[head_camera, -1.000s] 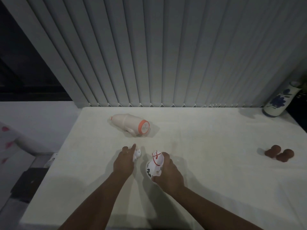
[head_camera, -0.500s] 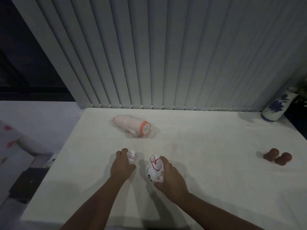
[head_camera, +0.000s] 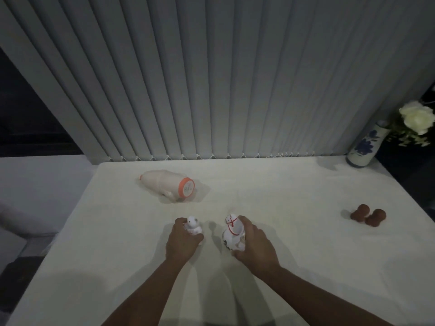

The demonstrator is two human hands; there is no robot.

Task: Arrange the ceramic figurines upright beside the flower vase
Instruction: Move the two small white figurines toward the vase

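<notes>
My left hand [head_camera: 181, 241] grips a small white animal figurine [head_camera: 194, 225], held upright near the table's middle front. My right hand [head_camera: 255, 244] holds a larger white figurine with red stripes [head_camera: 231, 230], also upright. A pale figurine with an orange base [head_camera: 168, 184] lies on its side further back left. Two small brown figurines [head_camera: 368, 215] lie at the right. The blue-and-white flower vase [head_camera: 364, 147] with white roses [head_camera: 417, 118] stands at the far right corner.
The white table [head_camera: 282, 196] backs onto grey vertical blinds [head_camera: 211, 78]. Its left edge drops off to a pale floor and dark objects below. Open tabletop lies between my hands and the vase.
Both figurines have been raised upright in my hands. The view has tilted up, bringing the vase's white flowers into sight.
</notes>
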